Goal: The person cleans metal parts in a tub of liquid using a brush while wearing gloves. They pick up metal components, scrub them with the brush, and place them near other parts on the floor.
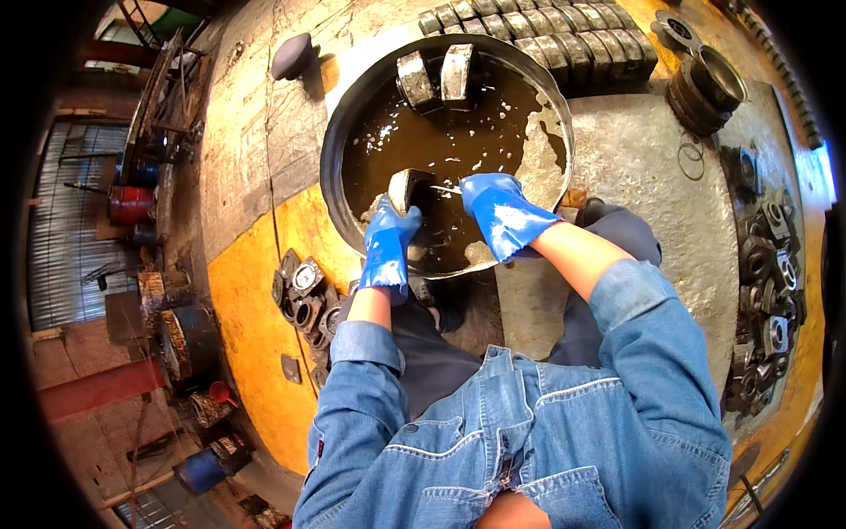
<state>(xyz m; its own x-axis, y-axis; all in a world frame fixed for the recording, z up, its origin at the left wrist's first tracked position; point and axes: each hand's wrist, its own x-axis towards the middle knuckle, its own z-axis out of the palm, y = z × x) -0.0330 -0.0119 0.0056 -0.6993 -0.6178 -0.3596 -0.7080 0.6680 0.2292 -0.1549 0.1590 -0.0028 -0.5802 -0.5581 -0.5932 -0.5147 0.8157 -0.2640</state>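
Fingers (pixel 383 208) of my gloved left hand (pixel 391 234) are closed around a blocky metal part (pixel 405 187), which I hold near my side of a round tub (pixel 331 167) of brown liquid (pixel 388 145). My right hand (pixel 495 201) grips a thin pale tool (pixel 447 189) pointing toward the part; I cannot tell whether they touch. Two similar blocks (pixel 456 75) stand by the tub's far wall, and rows of blocks (pixel 582 44) lie beyond.

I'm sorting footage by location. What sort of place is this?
Probably a mechanical workshop: a round tub of murky brown liquid, rows of blocky metal parts beyond it, and a pile of dark metal parts at the right.
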